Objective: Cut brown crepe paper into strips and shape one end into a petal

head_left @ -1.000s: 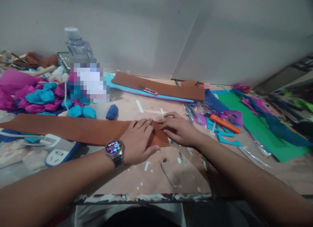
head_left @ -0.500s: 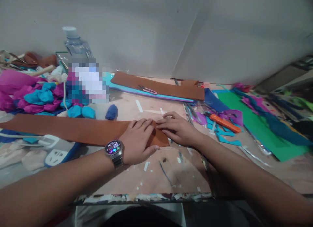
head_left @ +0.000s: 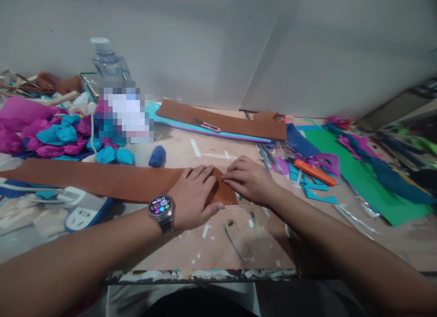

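A long brown strip (head_left: 102, 178), paper-like or cloth-like, lies across the table in front of me. Flat over its right part rests my left hand (head_left: 194, 194), fingers extended and thumb out to the side; a watch is on that wrist. My right hand (head_left: 249, 178) has its fingertips pinched together at a crease near the strip's right end. What the tips hold there seems to be the brown sheet itself, though the contact is small. Just behind the strip sits a dark blue wrapped lump (head_left: 157, 156).
Thread snips (head_left: 209, 126) lie on a second folded brown piece (head_left: 239, 121) by the wall. An orange cutter (head_left: 314, 172) lies among scraps to the right, beside a green sheet (head_left: 362, 185). On the left are a power strip (head_left: 83, 214), a bottle (head_left: 111, 67) and magenta and blue bundles (head_left: 56, 133).
My right fingers have drawn together from a looser spread, the index finger curling in toward the crease. My left hand stays flat on the strip. The view shifts very slightly.
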The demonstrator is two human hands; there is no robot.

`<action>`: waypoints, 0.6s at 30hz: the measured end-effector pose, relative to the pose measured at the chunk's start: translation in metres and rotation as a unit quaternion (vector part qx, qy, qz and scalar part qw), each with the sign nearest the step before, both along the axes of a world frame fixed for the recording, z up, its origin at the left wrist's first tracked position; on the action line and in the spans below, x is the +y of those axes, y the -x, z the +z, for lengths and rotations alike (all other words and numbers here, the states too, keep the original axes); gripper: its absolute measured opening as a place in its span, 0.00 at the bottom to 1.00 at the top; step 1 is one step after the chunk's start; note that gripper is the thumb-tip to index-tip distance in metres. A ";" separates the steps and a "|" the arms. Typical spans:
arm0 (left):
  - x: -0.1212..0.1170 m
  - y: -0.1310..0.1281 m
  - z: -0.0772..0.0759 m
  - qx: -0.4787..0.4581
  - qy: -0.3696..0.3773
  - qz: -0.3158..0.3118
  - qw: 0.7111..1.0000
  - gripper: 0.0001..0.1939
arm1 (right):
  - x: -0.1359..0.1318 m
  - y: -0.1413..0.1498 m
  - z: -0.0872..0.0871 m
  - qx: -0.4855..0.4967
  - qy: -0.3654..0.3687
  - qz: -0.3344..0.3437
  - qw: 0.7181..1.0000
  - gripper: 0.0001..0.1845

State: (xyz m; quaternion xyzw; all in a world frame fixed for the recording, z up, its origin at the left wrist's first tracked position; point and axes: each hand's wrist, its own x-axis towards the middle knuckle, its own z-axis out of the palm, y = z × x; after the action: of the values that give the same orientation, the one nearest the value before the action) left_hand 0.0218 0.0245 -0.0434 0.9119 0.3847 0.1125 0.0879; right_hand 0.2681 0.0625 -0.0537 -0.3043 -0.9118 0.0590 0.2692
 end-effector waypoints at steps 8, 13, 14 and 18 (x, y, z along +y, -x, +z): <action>-0.001 0.001 0.001 -0.016 0.013 0.002 1.000 0.32 | 0.001 -0.001 -0.003 -0.001 0.010 -0.004 1.000 0.09; 0.000 0.001 0.000 -0.029 0.013 -0.001 0.999 0.35 | 0.003 -0.002 -0.003 0.000 0.014 -0.001 1.000 0.08; 0.000 0.001 0.000 -0.030 0.012 -0.006 0.999 0.36 | 0.003 -0.002 -0.003 0.000 0.015 0.000 1.000 0.08; 0.001 0.001 -0.001 -0.026 0.004 -0.022 0.999 0.36 | 0.004 -0.003 -0.004 0.005 0.012 0.008 1.000 0.09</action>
State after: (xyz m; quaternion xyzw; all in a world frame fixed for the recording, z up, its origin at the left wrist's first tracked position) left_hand 0.0207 0.0255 -0.0447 0.9164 0.3628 0.1332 0.1037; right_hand 0.2707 0.0665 -0.0578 -0.2998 -0.9123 0.0739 0.2692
